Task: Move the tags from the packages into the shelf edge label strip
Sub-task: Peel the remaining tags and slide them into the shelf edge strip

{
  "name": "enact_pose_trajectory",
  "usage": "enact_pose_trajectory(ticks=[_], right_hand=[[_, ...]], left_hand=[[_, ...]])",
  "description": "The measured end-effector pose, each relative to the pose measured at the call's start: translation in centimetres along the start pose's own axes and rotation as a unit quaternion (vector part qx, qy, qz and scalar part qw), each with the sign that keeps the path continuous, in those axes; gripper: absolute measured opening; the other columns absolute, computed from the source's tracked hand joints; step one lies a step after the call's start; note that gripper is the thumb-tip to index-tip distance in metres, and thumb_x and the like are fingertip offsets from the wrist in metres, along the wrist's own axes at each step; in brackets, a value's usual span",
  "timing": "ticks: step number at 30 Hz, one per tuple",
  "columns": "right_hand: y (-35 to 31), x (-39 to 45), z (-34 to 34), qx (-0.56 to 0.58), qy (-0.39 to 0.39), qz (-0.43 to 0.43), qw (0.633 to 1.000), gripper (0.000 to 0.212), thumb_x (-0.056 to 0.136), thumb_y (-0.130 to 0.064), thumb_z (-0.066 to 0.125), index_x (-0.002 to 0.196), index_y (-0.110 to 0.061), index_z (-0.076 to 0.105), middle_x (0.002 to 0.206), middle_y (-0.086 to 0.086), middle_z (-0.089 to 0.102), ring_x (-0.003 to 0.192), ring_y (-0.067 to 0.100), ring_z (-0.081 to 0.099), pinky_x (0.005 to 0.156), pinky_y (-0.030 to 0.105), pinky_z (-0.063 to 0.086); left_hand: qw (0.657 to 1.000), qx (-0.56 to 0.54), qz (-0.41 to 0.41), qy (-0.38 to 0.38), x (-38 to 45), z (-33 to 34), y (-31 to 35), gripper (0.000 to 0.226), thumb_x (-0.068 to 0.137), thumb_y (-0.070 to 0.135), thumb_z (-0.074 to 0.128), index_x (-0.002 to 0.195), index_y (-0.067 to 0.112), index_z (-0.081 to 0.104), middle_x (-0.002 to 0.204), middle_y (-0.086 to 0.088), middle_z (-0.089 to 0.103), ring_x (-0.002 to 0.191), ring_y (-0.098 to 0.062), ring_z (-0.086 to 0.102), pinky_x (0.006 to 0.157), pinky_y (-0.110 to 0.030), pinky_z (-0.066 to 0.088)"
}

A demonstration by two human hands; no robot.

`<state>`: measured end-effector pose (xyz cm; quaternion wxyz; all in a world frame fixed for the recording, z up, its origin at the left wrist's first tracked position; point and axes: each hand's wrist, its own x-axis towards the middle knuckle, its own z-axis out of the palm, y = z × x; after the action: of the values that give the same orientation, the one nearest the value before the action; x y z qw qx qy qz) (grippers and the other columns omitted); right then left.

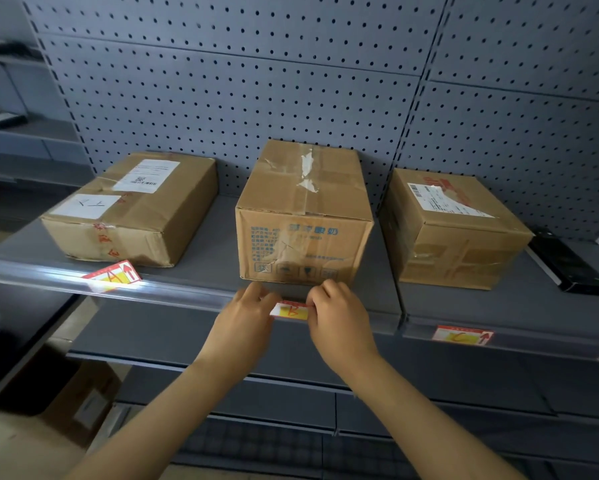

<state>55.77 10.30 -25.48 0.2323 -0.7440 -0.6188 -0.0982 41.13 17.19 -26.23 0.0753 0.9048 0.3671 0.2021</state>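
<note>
Shelf edge label strip (pixel 173 289) is running along the shelf front under the middle box (pixel 305 216). Both hands are working tag B (pixel 290 310) into it: left hand (pixel 246 317) pinching the tag's left end, right hand (pixel 339 317) pinching its right end, tag spanning between the grips. Lower edge probably seating in the channel; fingers are hiding it. Best keeping it level, sliding both ends down evenly.

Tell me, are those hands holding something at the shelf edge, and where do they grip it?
Yes: the tag marked B. The left hand pinches its left end and the right hand its right end, at the label strip.
</note>
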Motion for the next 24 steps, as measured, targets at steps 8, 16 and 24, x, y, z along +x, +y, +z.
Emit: enact_pose_trajectory(ticks=[8, 16, 24], right_hand=[[0.0, -0.5, 0.7, -0.011, -0.014, 0.001, 1.000, 0.023, 0.063, 0.004, 0.077, 0.076, -0.011, 0.065, 0.077, 0.004, 0.061, 0.072, 0.024, 0.058, 0.057, 0.033, 0.052], [0.0, -0.7, 0.9, -0.012, -0.020, 0.001, 1.000, 0.028, 0.059, 0.008, 0.076, 0.078, -0.010, 0.068, 0.077, 0.004, 0.061, 0.074, 0.024, 0.059, 0.054, 0.033, 0.052], [-0.1, -1.2, 0.6, 0.012, -0.019, -0.006, 1.000, 0.032, 0.058, 0.010, 0.076, 0.082, -0.009, 0.070, 0.081, 0.004, 0.063, 0.076, 0.023, 0.060, 0.058, 0.033, 0.053]], left_hand=[[1.000, -0.013, 0.016, 0.016, -0.8, 1.4, 0.2, 0.053, 0.059, -0.020, 0.070, 0.104, 0.006, 0.065, 0.100, -0.013, 0.056, 0.079, -0.031, 0.058, 0.061, -0.035, 0.057], [0.998, 0.061, 0.015, 0.006, -0.4, 1.1, 0.6, 0.045, 0.047, -0.012, 0.078, 0.085, 0.008, 0.069, 0.081, -0.008, 0.062, 0.060, -0.026, 0.060, 0.052, -0.033, 0.052], [0.996, 0.092, -0.004, -0.003, -0.8, 0.8, 0.9, 0.046, 0.051, -0.004, 0.079, 0.093, 0.010, 0.067, 0.087, -0.008, 0.063, 0.067, -0.027, 0.062, 0.055, -0.034, 0.053]])
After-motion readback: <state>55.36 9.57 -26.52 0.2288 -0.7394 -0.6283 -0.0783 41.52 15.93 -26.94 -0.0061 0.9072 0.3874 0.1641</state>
